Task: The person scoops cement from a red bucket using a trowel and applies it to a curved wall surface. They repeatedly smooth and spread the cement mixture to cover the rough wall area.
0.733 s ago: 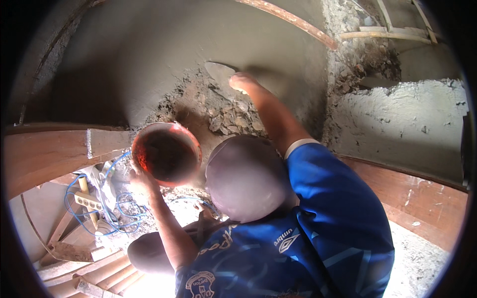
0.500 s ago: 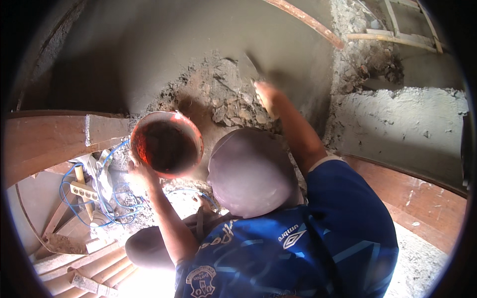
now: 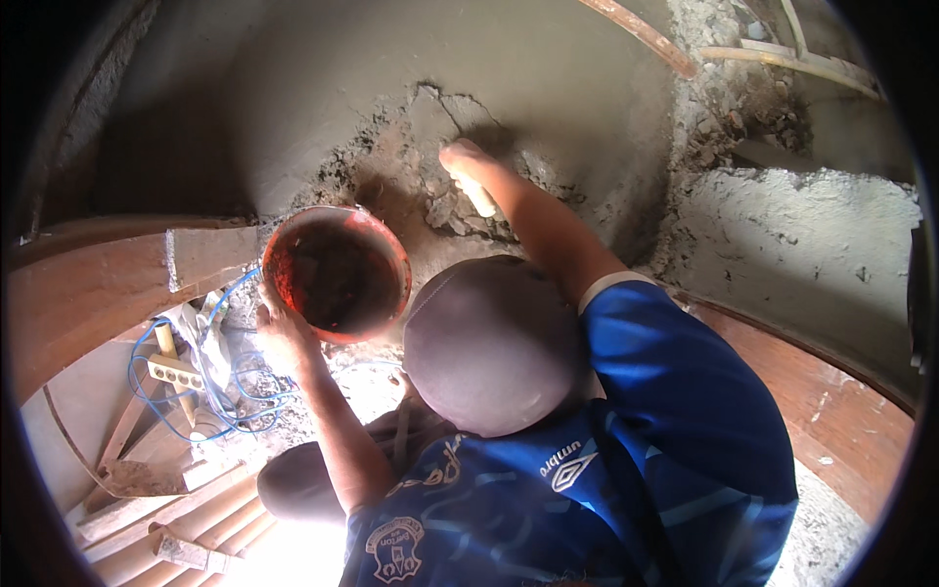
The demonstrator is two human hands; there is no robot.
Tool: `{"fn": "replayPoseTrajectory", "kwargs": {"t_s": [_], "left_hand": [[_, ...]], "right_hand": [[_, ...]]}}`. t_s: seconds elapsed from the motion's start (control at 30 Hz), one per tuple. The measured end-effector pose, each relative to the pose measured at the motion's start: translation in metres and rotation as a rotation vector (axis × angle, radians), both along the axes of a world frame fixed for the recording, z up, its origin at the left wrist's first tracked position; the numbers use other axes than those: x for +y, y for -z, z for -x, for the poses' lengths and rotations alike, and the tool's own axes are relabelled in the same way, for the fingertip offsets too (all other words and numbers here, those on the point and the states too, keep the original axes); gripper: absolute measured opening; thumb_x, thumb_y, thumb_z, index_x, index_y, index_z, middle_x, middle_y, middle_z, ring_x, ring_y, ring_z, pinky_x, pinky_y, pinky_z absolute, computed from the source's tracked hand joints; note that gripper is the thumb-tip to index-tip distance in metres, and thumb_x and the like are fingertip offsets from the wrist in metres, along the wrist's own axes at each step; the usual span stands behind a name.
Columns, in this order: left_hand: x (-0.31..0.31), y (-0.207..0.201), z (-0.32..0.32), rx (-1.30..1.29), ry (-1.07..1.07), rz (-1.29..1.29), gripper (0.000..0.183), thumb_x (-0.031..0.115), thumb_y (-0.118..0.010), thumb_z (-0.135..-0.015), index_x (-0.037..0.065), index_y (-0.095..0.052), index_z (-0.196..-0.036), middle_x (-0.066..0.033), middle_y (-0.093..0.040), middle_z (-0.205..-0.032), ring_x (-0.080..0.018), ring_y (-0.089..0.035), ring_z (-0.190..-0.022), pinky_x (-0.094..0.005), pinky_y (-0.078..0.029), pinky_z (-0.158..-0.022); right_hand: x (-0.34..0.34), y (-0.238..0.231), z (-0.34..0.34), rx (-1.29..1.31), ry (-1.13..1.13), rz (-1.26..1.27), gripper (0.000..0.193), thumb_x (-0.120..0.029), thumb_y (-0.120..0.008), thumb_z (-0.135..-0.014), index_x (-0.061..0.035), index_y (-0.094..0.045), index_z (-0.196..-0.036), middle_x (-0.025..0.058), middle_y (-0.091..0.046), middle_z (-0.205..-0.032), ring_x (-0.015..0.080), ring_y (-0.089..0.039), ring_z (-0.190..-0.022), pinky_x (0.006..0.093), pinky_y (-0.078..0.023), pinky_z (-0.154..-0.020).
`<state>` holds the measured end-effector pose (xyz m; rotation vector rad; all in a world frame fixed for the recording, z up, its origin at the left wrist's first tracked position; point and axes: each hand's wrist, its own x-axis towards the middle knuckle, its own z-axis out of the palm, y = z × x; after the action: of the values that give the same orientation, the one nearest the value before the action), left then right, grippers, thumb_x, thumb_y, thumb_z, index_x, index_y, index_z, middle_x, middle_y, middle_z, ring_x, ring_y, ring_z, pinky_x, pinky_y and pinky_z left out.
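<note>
My left hand grips the near left side of a red-orange bucket; bright glare washes out part of the fingers. Dark, damp-looking material lies inside the bucket, which is tilted with its mouth facing up toward me. Stretched out beyond it, my right hand is closed around the pale handle of a trowel. The trowel's blade is mostly hidden, held against a rough patch of mortar on the grey surface. Broken, crumbly lumps sit just below that hand.
Smooth grey cement surrounds the rough patch. Wooden boards border the left, and another board the right. A power strip with tangled blue cable lies at lower left, near several pipe-like lengths. A pale block stands right.
My right hand has swung left with the trowel, from the patch's right edge to its middle. The bucket and left hand show slightly farther right as the view shifts.
</note>
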<state>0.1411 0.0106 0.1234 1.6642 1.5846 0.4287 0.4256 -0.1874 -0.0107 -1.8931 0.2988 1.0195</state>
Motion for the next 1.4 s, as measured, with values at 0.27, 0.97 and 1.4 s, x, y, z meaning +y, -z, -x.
{"fn": "replayPoseTrajectory", "kwargs": {"t_s": [0.27,0.97,1.4], "left_hand": [[-0.009,-0.006,-0.018,0.05,0.014,0.001,0.057,0.048,-0.053,-0.09,-0.008,-0.062,-0.095,-0.0188,-0.066,-0.09,-0.0263,-0.062,-0.075,-0.0368,-0.05,-0.07],[-0.04,0.022,0.076,-0.201,-0.358,0.513,0.059,0.056,-0.049,-0.087,0.003,-0.061,-0.108,-0.0088,-0.063,-0.092,-0.0187,-0.06,-0.076,-0.0343,-0.047,-0.058],[-0.102,0.006,0.08,-0.223,-0.159,0.256,0.055,0.045,-0.047,-0.094,-0.008,-0.061,-0.1,-0.0224,-0.065,-0.085,-0.0278,-0.062,-0.079,-0.0372,-0.047,-0.074]], "right_hand": [[0.003,0.008,0.048,-0.27,-0.979,0.208,0.028,-0.029,-0.054,-0.084,-0.0033,-0.064,-0.086,0.0135,-0.065,-0.081,0.0262,-0.064,-0.07,0.0397,-0.052,-0.057],[-0.012,-0.127,-0.048,-0.705,-1.212,0.773,0.029,-0.012,-0.046,-0.078,-0.0019,-0.069,-0.094,0.0199,-0.065,-0.102,0.033,-0.063,-0.099,0.0404,-0.05,-0.084],[0.09,-0.198,0.065,-0.812,-1.524,0.231,0.035,-0.032,-0.048,-0.089,0.0006,-0.061,-0.09,0.0248,-0.062,-0.093,0.0415,-0.059,-0.09,0.0489,-0.047,-0.077]]}}
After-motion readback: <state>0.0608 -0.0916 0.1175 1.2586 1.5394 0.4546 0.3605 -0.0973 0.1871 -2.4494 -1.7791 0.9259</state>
